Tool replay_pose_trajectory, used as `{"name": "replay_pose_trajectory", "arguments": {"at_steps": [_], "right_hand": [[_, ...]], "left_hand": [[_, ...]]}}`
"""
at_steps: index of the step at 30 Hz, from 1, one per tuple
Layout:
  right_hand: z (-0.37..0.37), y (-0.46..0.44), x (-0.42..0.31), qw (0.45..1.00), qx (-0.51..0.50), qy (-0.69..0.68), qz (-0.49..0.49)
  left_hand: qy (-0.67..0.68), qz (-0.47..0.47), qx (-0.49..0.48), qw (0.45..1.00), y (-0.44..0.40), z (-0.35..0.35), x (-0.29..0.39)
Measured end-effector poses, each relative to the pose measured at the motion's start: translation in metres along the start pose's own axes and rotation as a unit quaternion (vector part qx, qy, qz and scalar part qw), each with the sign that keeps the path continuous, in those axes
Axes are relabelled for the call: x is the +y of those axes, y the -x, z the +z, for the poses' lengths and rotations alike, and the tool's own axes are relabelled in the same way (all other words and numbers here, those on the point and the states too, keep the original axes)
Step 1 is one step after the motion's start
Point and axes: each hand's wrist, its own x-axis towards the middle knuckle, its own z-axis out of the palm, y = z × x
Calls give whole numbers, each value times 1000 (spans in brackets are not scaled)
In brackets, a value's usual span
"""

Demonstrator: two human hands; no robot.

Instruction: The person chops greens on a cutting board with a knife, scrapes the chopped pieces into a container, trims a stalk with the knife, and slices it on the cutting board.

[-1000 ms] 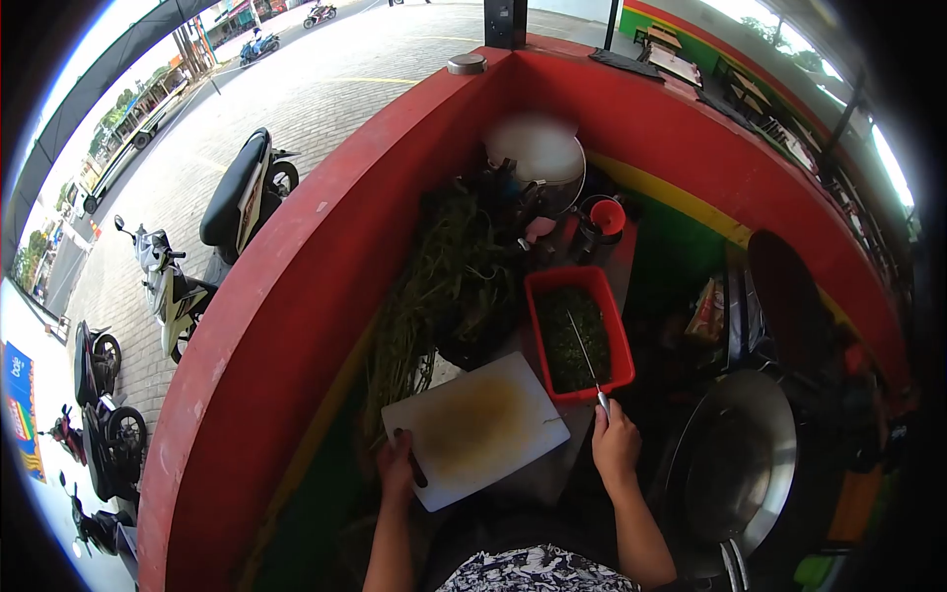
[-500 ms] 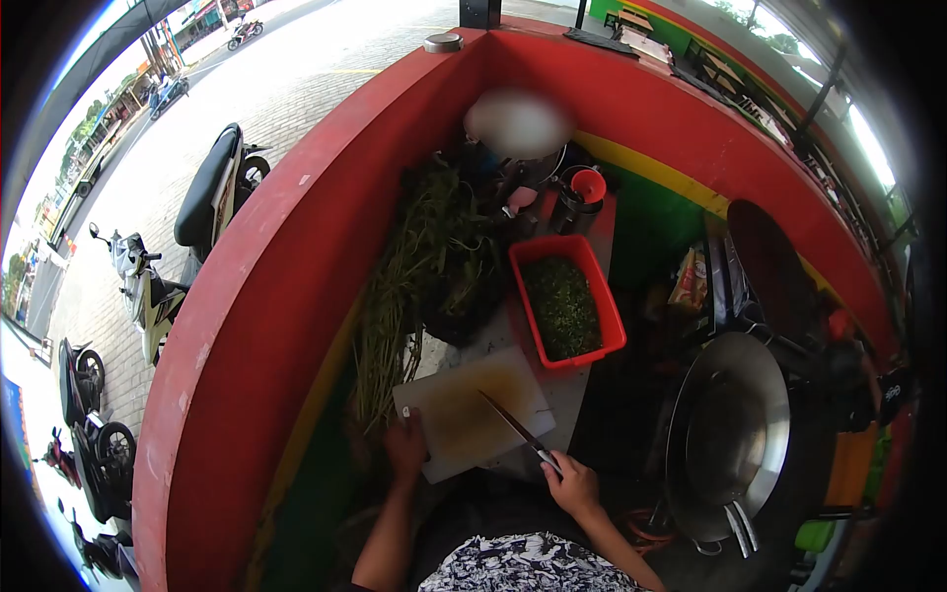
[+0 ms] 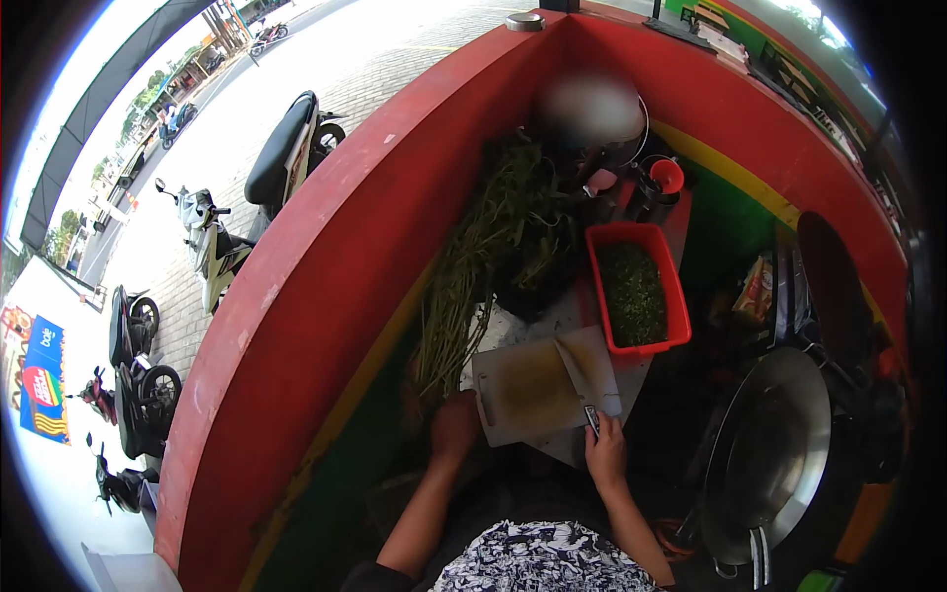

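A white cutting board (image 3: 523, 390) with a brown stain lies on the counter in front of me. My right hand (image 3: 607, 449) is closed round the handle of a knife (image 3: 572, 370), whose blade lies over the board's right part. My left hand (image 3: 457, 426) is at the board's left edge, near its handle slot; its fingers are too dark to make out. Behind the board on the right stands a red basin (image 3: 683, 321) holding chopped greens (image 3: 633, 296). Long leafy stalks (image 3: 473, 276) lie to the left of the basin.
A large metal wok (image 3: 769, 454) is on the right. Farther back are a metal pot (image 3: 631, 143) and a red funnel-like cup (image 3: 667, 177). A red wall (image 3: 345, 227) curves round the counter, with parked motorbikes (image 3: 286, 153) beyond it.
The knife has moved from above the basin to over the board, and its blade now points more away from me. The board has been lowered onto the counter.
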Motion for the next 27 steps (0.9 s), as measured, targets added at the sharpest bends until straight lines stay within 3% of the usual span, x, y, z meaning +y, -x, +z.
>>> {"name": "replay_pose_trajectory", "arguments": {"at_steps": [2,4,6,8,12,14,15,17,21,23,24,26,27], "right_hand": [[5,-8,-5,1000,-1,5,2],[5,-14,-6,994,20,94,-58],[9,-16,-6,994,14,91,-54],[13,-17,-2,995,9,91,-46],[15,-20,3,994,10,102,-46],[13,-20,3,993,5,106,-42],[11,-22,1,994,-2,105,-39],[7,-23,-2,994,-11,102,-34],[5,-30,-11,993,-15,109,-33],[6,-36,-21,994,-22,107,-29],[8,-40,-30,995,-9,71,-66],[12,-49,-52,994,4,39,-103],[16,-55,-68,991,-64,-113,-39]], "left_hand": [[-39,51,146,987,7,-17,3],[-87,66,201,973,-1,-21,-10],[-134,84,255,954,-13,-26,-25],[-171,17,149,974,-25,-30,-38],[-170,8,104,980,-39,-31,-44],[-114,-107,28,987,-36,-37,-35],[-115,-106,25,987,-32,-40,-33],[-23,-4,126,992,-24,-49,-33],[24,11,111,993,-25,-50,-48],[159,-35,22,986,-30,-41,-63],[160,-33,23,986,-31,-40,-62],[435,-144,-153,876,-32,-31,-52],[437,-142,-154,875,-27,-34,-38]]}}
